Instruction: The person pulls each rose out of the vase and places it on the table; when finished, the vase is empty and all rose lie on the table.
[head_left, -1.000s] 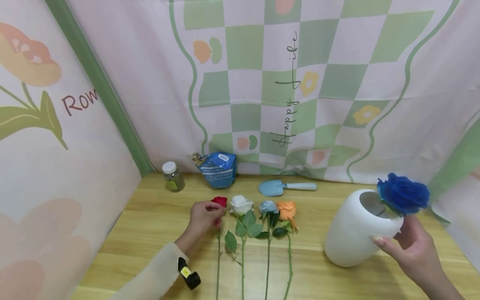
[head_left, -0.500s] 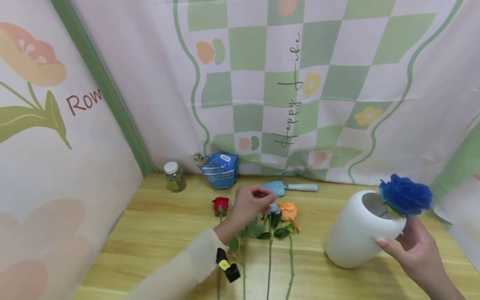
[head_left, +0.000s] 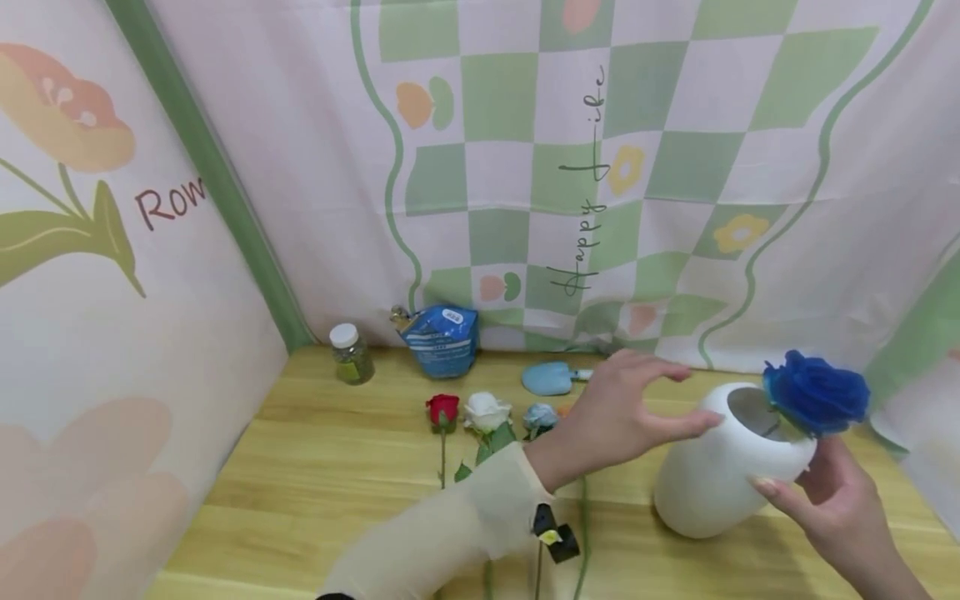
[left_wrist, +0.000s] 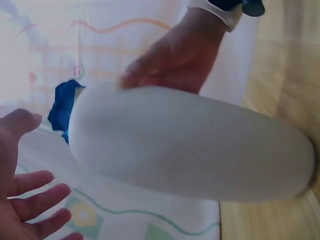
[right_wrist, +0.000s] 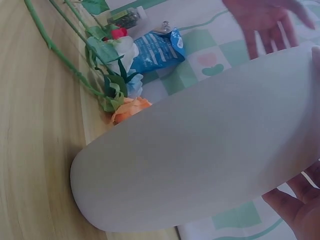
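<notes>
A tall white vase [head_left: 708, 479] stands on the table at the right, with a blue rose [head_left: 817, 393] leaning out of its mouth. My right hand [head_left: 836, 508] grips the vase by its upper right side, thumb on the front. Fingers spread, my left hand [head_left: 618, 412] reaches across to the vase's left, its thumb at the rim in the head view. The left wrist view shows that hand [left_wrist: 30, 200] with nothing in it, beside the vase top. Below my left arm lie a red rose [head_left: 442, 410], a white rose [head_left: 487, 412] and a pale blue rose [head_left: 540, 417].
An orange rose [right_wrist: 131, 109] lies beside the pale blue one. Along the back of the wooden table [head_left: 315, 483] are a white-capped jar [head_left: 351, 357], a blue bag [head_left: 442, 342] and a light blue trowel [head_left: 547, 378]. A checked curtain [head_left: 498, 175] hangs behind.
My left hand has moved from the red rose, over the other flowers, rightward to the vase, and its fingers have spread. The right hand keeps its hold on the vase.
</notes>
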